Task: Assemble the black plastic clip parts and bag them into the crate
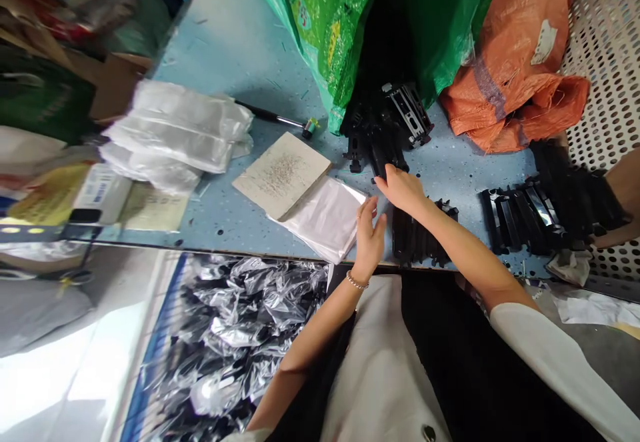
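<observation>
My right hand (pixel 401 190) is closed on the near end of a black plastic part (pixel 383 152), at the mouth of a green sack (pixel 330 22) holding more black parts. My left hand (pixel 369 239) hangs over the right edge of a stack of clear plastic bags (pixel 330 219), fingers apart and holding nothing. A whitish square board (pixel 281 174) covers part of that stack. Just below my right forearm, a row of black parts (pixel 420 239) lies along the table's front edge.
More black parts (pixel 520 219) lie at the right, beside another person's arm (pixel 625 195). An orange sack (pixel 515 62) stands behind them. Folded plastic bags (pixel 175 129) and a black-handled tool (pixel 270 115) lie left. Bagged parts (pixel 250 322) fill a blue crate below the table (pixel 225 49).
</observation>
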`<state>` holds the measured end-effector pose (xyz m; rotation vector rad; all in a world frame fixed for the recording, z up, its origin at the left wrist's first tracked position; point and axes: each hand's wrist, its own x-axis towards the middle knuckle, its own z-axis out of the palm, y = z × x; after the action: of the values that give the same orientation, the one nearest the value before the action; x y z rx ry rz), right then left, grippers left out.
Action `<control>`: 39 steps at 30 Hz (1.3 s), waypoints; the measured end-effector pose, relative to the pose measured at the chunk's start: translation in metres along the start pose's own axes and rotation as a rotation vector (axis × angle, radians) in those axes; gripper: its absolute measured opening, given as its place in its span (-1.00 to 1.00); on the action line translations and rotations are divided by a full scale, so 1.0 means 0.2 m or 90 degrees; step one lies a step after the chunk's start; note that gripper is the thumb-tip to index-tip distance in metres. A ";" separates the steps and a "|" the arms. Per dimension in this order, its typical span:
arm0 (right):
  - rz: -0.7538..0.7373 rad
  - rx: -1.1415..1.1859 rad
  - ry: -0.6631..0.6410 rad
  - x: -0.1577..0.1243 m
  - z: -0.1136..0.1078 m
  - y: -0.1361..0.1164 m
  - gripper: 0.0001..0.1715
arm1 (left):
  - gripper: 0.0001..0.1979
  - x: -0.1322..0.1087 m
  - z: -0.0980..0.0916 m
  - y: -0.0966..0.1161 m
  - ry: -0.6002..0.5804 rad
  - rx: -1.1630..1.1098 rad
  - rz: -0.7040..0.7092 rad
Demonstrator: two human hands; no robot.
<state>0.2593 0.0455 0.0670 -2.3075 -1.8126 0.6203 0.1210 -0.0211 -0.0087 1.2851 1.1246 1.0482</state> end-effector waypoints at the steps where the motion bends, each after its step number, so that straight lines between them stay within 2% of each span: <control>1: 0.018 0.057 -0.014 0.01 0.00 0.01 -0.70 | -0.56 0.03 -0.02 0.02 0.020 -0.078 -0.032; 3: 0.022 0.262 -0.058 -0.06 -0.01 0.06 -0.68 | -0.55 0.08 -0.04 0.08 0.031 -0.279 -0.118; 6: -0.037 0.585 -0.231 -0.29 -0.01 0.16 -0.54 | -0.47 0.15 -0.04 0.19 -0.052 -0.508 -0.223; 7: -0.059 0.624 -0.278 -0.37 -0.01 0.19 -0.51 | -0.44 0.15 -0.04 0.23 -0.086 -0.540 -0.244; 8: -0.076 0.620 -0.287 -0.44 -0.01 0.21 -0.48 | -0.43 0.14 -0.04 0.26 -0.110 -0.546 -0.255; 9: -0.089 0.579 -0.249 -0.49 -0.02 0.22 -0.47 | -0.42 0.13 -0.04 0.29 -0.127 -0.532 -0.259; 10: -0.098 0.513 -0.166 -0.52 -0.03 0.23 -0.47 | -0.41 0.10 -0.04 0.32 -0.145 -0.510 -0.263; 13: -0.176 0.267 0.135 -0.49 -0.07 0.24 -0.52 | -0.50 0.01 -0.05 0.39 -0.207 -0.411 -0.291; 15: -0.280 0.141 0.220 -0.42 -0.08 0.25 -0.52 | -0.53 -0.05 -0.05 0.41 -0.259 -0.376 -0.340; 17: -0.356 0.090 0.222 -0.35 -0.08 0.24 -0.50 | -0.50 -0.08 -0.05 0.42 -0.291 -0.350 -0.370; 18: -0.359 0.102 0.210 -0.34 -0.08 0.24 -0.48 | -0.49 -0.08 -0.05 0.42 -0.286 -0.336 -0.370; 22: -0.288 0.267 0.091 -0.41 -0.06 0.19 -0.40 | -0.48 -0.04 -0.06 0.42 -0.151 -0.315 -0.317; 24: -0.357 0.257 0.065 -0.50 -0.03 0.17 -0.41 | -0.43 0.00 -0.08 0.43 -0.105 -0.331 -0.302; 26: -0.464 0.150 0.117 -0.58 0.02 0.17 -0.45 | -0.40 0.01 -0.09 0.44 -0.111 -0.351 -0.303; 28: -0.536 0.041 0.196 -0.65 0.08 0.18 -0.48 | -0.42 0.01 -0.09 0.45 -0.151 -0.360 -0.314; 31: -0.577 -0.022 0.242 -0.68 0.14 0.19 -0.50 | -0.43 -0.03 -0.08 0.42 -0.155 -0.337 -0.306; 33: -0.600 -0.024 0.191 -0.64 0.11 0.19 -0.50 | -0.40 -0.04 -0.07 0.34 -0.103 -0.296 -0.271; 35: -0.577 -0.014 0.124 -0.53 0.05 0.18 -0.49 | -0.40 -0.04 -0.07 0.23 -0.051 -0.244 -0.222; 37: -0.457 -0.014 0.109 -0.36 -0.01 0.17 -0.48 | -0.47 -0.03 -0.06 0.11 -0.026 -0.158 -0.169; 39: -0.271 -0.044 0.151 -0.14 -0.04 0.16 -0.50 | -0.50 -0.02 -0.03 0.01 -0.017 -0.037 -0.105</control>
<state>0.2854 0.0117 0.0696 -1.8430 -2.1324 0.2122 0.1135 -0.0246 -0.0061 1.1369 1.1510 0.9326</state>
